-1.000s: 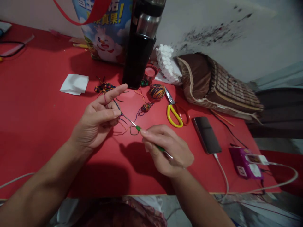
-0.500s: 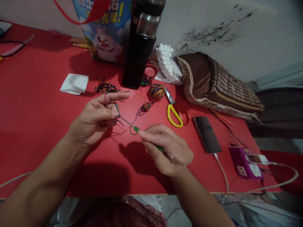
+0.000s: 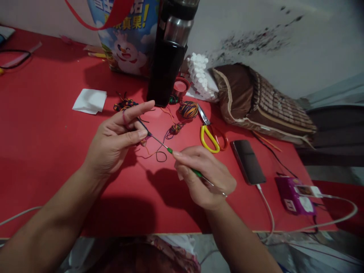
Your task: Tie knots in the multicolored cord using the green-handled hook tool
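Observation:
My left hand pinches a small dark piece of crochet work between thumb and fingers, with its index finger stretched out and yarn looped round that finger. My right hand grips a metal crochet hook by its green handle. The hook's thin shaft reaches to the work at my left fingertips. Loose yarn curls on the table below the shaft. Beyond my hands lie a small multicoloured yarn bundle and a larger yarn ball. A knotted multicoloured piece lies behind my left hand, partly hidden.
Scissors with yellow and red handles lie beside a phone on a cable. A purple box is at the right edge. A bottle, printed bag, white paper and brown cushion stand or lie farther back.
My right hand has drawn slightly to the right with the crochet hook. My left thumb and the pinched work have shifted a little right, and the work shows more.

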Motion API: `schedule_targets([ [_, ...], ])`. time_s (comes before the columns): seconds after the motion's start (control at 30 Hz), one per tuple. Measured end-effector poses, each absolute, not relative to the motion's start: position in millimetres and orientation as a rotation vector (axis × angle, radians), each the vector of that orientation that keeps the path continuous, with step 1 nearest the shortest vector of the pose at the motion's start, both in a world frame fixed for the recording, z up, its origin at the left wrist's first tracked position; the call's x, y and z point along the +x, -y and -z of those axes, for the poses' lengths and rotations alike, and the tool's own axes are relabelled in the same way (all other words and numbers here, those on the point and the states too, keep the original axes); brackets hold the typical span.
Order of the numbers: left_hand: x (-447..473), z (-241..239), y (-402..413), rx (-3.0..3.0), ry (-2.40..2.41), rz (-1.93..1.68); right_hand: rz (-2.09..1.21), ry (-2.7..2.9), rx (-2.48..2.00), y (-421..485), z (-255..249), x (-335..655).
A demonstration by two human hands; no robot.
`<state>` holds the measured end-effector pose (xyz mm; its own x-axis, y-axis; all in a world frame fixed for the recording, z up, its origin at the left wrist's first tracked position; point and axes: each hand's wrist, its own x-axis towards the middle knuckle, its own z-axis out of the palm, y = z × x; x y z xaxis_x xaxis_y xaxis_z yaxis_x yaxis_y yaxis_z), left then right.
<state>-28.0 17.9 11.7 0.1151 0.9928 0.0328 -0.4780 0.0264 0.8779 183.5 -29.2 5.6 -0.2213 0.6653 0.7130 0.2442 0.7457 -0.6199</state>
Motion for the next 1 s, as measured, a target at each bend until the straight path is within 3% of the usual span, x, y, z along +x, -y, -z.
schedule_targets([
  [1.0,-40,-17,-20,1.022,-0.893,-1.183,-0.508,1.741,-0.782,29,-12,184],
])
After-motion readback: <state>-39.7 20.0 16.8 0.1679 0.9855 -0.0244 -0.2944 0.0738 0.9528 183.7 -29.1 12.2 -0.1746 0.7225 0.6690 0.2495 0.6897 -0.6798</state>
